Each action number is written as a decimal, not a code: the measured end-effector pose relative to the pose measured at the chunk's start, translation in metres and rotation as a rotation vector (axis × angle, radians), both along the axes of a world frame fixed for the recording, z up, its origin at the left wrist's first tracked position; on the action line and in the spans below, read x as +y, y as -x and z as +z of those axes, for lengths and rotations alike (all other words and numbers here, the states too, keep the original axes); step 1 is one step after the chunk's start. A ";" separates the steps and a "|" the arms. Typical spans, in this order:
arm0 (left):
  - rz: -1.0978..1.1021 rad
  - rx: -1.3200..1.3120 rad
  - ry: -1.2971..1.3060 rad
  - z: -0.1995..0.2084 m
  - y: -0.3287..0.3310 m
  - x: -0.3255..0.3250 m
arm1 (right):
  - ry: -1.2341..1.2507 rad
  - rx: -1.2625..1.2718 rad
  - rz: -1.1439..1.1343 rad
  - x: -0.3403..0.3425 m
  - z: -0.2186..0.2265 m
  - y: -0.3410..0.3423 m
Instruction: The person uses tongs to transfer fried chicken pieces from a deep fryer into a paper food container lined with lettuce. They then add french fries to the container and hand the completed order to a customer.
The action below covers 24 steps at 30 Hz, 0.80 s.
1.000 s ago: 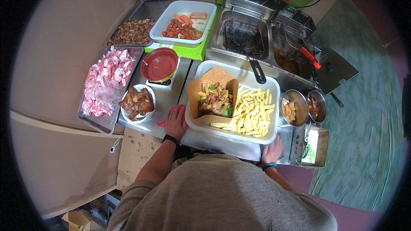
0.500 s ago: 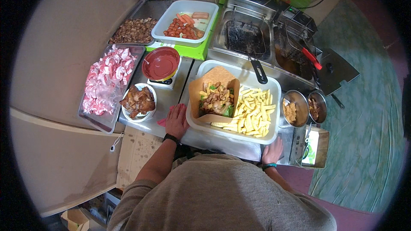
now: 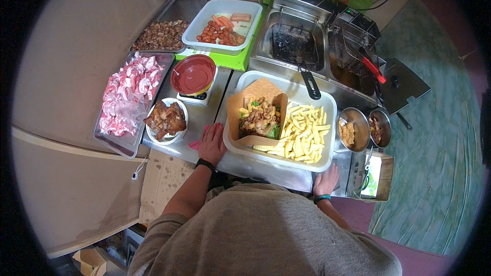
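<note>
My left hand [image 3: 211, 144] lies flat on the metal counter [image 3: 289, 177], fingers stretched out over a pink cloth [image 3: 193, 145]. Against the right front of the same counter, my right hand [image 3: 326, 179] rests with its fingers extended and nothing in it. Between the hands stands a white plastic tray [image 3: 279, 160]. In its left part sits an open brown paper food box [image 3: 237, 122] with cooked meat pieces [image 3: 260, 117] and some green leaves. Pale crinkle-cut fries [image 3: 304, 133] lie loose in the tray beside the box.
Left: a bowl of browned meat [image 3: 166, 119], a red bowl [image 3: 193, 74] on a scale, a tray of raw sliced meat [image 3: 125, 92]. Behind: a sausage tub [image 3: 222, 25] and a double fryer [image 3: 294, 46] with baskets. Right: two metal bowls [image 3: 359, 115] and a cardboard box [image 3: 386, 176] holding scissors.
</note>
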State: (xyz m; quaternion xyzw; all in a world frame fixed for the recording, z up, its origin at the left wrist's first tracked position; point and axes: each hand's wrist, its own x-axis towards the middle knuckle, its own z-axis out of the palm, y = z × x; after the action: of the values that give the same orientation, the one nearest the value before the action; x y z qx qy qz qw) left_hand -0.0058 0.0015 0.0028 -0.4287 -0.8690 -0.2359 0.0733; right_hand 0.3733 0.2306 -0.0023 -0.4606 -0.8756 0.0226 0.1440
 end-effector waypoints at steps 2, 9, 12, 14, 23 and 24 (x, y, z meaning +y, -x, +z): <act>0.017 -0.001 0.015 0.001 -0.001 0.000 | -0.008 -0.003 0.002 0.000 -0.001 -0.001; 0.015 -0.022 0.017 0.004 -0.002 0.001 | -0.012 -0.010 0.006 0.001 -0.001 0.000; 0.010 -0.029 0.023 0.002 -0.001 0.000 | -0.008 -0.013 0.008 0.001 -0.002 -0.001; 0.006 -0.030 0.027 0.002 0.000 -0.001 | -0.012 -0.009 0.013 0.001 -0.001 0.000; -0.002 -0.031 0.010 -0.001 0.002 -0.001 | -0.002 -0.020 0.001 0.000 -0.001 0.000; -0.003 -0.032 0.008 -0.001 0.002 0.000 | 0.000 -0.026 -0.003 0.000 0.000 0.000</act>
State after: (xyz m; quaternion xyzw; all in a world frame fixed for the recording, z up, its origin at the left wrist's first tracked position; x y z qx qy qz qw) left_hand -0.0075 0.0011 0.0016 -0.4265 -0.8704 -0.2394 0.0575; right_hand 0.3733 0.2309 -0.0027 -0.4621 -0.8767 0.0163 0.1325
